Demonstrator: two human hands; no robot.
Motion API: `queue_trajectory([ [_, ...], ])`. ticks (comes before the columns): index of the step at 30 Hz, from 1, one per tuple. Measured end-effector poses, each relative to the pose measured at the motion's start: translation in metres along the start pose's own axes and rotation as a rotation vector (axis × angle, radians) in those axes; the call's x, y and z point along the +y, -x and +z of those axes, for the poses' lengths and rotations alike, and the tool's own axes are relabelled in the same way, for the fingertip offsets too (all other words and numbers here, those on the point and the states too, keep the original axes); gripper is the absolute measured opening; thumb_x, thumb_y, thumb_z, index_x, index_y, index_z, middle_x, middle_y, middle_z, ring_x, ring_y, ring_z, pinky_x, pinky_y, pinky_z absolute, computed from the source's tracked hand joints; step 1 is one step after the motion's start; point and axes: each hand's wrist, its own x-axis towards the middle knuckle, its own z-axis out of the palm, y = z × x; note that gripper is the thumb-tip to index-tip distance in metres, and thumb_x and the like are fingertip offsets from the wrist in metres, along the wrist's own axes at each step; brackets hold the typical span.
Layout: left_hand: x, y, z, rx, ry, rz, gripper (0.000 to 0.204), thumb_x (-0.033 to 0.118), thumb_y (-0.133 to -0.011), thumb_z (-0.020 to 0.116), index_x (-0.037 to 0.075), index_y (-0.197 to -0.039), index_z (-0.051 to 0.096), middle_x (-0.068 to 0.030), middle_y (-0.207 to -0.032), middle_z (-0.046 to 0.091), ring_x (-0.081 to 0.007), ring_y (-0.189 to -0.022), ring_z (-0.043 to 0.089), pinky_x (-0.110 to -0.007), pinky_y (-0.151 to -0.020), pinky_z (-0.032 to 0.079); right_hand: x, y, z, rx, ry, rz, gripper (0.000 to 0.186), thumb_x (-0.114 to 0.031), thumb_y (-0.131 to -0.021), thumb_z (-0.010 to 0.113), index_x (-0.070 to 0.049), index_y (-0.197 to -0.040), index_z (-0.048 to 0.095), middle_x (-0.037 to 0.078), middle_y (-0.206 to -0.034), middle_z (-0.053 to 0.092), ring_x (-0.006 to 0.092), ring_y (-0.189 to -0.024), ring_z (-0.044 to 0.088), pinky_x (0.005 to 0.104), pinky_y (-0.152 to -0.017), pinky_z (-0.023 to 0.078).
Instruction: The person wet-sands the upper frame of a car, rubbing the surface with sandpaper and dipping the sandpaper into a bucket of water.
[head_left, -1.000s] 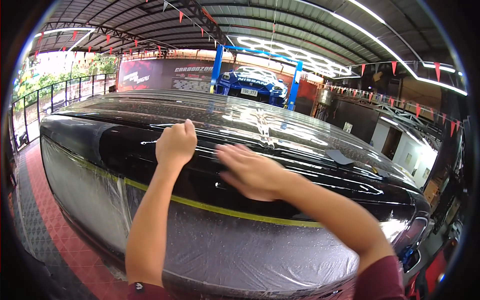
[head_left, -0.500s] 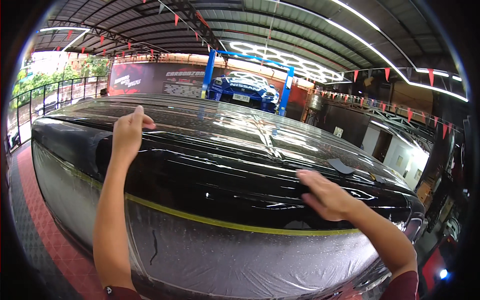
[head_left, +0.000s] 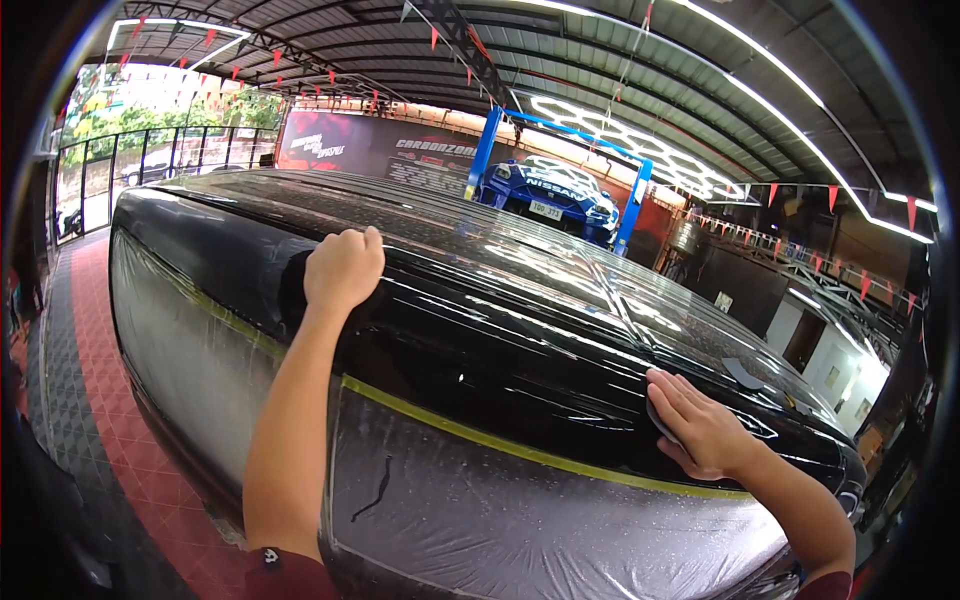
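My left hand (head_left: pixel 343 270) is closed at the top edge of a vehicle's glossy black side panel (head_left: pixel 500 370), its fingers bent around something I cannot make out, perhaps a clear film edge. My right hand (head_left: pixel 693 425) lies flat on the panel farther right, fingers stretched out; what is under the palm is hard to tell. Below both hands, yellow tape (head_left: pixel 450 435) borders wrinkled plastic sheeting (head_left: pixel 540 520). A small grey flat piece (head_left: pixel 743 372) rests on the ribbed black roof (head_left: pixel 420 215), beyond my right hand.
A blue car (head_left: pixel 545 195) stands raised on a blue lift (head_left: pixel 485 150) behind the roof. Red and grey floor tiles (head_left: pixel 120 400) run along the left, beside a railing (head_left: pixel 110 160). A white-walled room (head_left: pixel 850 380) is at the right.
My right hand has moved right along the panel from near the middle. My left hand went left, then back, its fingers now more curled. The view has turned slightly.
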Motion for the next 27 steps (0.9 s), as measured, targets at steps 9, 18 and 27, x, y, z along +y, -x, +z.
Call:
queue_trajectory([
  [9,-0.008,-0.01,-0.006,-0.059,0.051,-0.097,0.058,0.037,-0.106,0.04,-0.005,-0.097,0.079,-0.0317,-0.101,0.075,-0.0496,-0.101,0.073,-0.056,-0.097,0.056,-0.079,-0.226,0.007,0.272,0.022,-0.267,0.067,-0.038,-0.11,0.052,0.004,-0.16,0.037,0.021,-0.166,0.042,0.0352,-0.155,0.041,0.0542,-0.13,0.028],
  [18,-0.003,0.0,-0.01,-0.091,0.094,-0.101,0.058,0.037,-0.106,0.04,-0.005,-0.094,0.079,-0.0323,-0.099,0.075,-0.0505,-0.098,0.072,-0.056,-0.095,0.056,-0.069,-0.168,-0.003,0.087,0.076,-0.171,0.072,-0.029,-0.102,0.066,0.0,-0.162,0.038,0.019,-0.169,0.039,0.0356,-0.157,0.038,0.0599,-0.129,0.026],
  [27,-0.012,0.004,-0.018,-0.126,0.145,-0.12,0.058,0.038,-0.105,0.039,-0.003,-0.098,0.08,-0.0323,-0.104,0.075,-0.0496,-0.104,0.072,-0.055,-0.098,0.056,-0.094,-0.219,0.001,0.149,0.069,-0.224,0.062,-0.03,-0.108,0.055,0.0,-0.161,0.038,0.018,-0.168,0.04,0.0346,-0.155,0.04,0.0556,-0.129,0.031],
])
